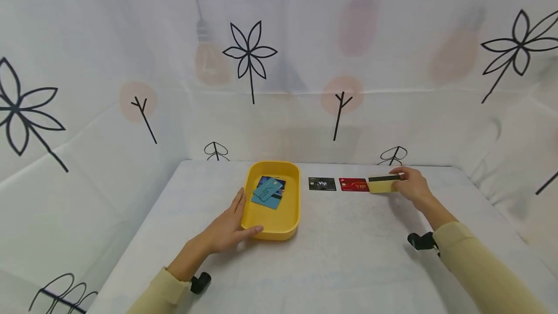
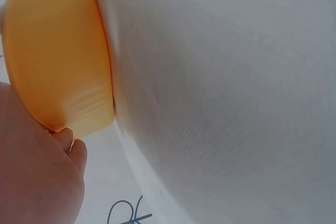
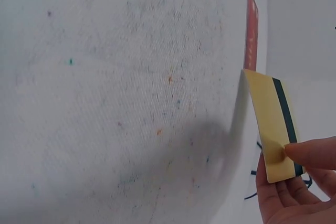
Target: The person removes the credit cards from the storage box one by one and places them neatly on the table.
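Note:
My right hand (image 1: 411,185) pinches a yellow card with a dark magnetic stripe (image 1: 380,184) between thumb and fingers. In the right wrist view this card is tilted up from the table, one end close to the red VIP card (image 3: 252,30). Left of it in the head view lies a black Vip card (image 1: 322,184). My left hand (image 1: 226,227) holds the near left corner of a yellow plastic tray (image 1: 272,229), fingers along its side and thumb at its near rim. Inside the tray several blue and dark cards (image 1: 268,192) overlap in a loose pile.
Everything stands on a white-covered table (image 1: 348,265), its far edge just behind the cards. A pale cloth backdrop (image 1: 287,125) with drawn flowers rises behind and at both sides. Dark wrist devices (image 1: 422,241) sit below both of my wrists.

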Tool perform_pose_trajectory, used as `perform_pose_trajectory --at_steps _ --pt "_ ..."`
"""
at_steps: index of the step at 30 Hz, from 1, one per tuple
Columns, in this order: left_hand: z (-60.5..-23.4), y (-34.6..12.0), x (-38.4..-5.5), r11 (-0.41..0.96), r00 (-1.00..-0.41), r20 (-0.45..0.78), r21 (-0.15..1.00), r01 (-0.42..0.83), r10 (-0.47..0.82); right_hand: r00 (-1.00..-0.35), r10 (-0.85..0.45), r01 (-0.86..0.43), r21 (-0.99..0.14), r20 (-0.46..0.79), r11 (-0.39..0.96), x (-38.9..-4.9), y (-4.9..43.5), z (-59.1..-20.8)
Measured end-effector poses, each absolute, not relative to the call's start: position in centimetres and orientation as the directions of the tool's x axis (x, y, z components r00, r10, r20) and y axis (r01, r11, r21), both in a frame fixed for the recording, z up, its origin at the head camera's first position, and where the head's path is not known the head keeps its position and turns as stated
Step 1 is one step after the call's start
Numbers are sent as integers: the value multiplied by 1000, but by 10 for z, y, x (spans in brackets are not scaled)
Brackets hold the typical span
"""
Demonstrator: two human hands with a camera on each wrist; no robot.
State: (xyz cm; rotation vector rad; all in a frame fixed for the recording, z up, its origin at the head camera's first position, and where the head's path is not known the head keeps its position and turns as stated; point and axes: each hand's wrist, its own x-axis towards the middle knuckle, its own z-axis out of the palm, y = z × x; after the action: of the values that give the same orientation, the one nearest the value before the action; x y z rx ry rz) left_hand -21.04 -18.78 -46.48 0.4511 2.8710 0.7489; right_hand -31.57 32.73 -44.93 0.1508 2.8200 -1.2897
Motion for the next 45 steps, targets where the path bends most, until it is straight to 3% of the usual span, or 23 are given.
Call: perform_pose_trajectory --at_steps 16,27,45 --pt "-464 -185 -211 841 -950 -76 491 229 303 -997 75 45 -669 16 742 -332 337 -459" --pt "-467 -185 -210 832 -948 -62 499 242 312 -987 109 160 -625 -120 764 -334 331 -466" --pt "-465 -186 -211 846 -950 -87 485 223 300 -994 81 111 -564 -78 818 -341 329 -474"
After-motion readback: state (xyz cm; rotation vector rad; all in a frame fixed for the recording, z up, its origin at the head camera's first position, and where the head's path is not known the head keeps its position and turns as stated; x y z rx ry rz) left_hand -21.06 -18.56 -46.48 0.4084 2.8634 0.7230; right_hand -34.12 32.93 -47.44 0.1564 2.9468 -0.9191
